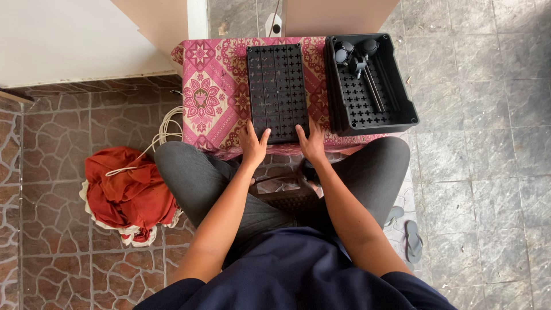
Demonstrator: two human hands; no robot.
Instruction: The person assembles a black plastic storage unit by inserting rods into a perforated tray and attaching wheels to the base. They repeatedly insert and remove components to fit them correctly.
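The flat black plastic panel (276, 90), rectangular and pierced all over with rows of small cross-shaped holes, lies on the pink patterned cloth (213, 92) just ahead of my hands, stretching away from my fingertips. Both my forearms reach straight forward over my knees. My left hand (252, 143) rests on the panel's near left corner, fingers loosely together and the thumb spread apart on the panel. My right hand (313, 140) sits at the near right corner the same way, palm down, thumb angled inward. Neither hand is closed around the panel; they press flat on its near edge. Just beyond my right hand, to its right, stands a deep black plastic crate (402, 92) with the same cross-cut floor, holding dark caster wheels (353, 51) and thin metal rods (374, 89). Well off to my left, a crumpled red-orange fabric (129, 192) lies on the stone floor.
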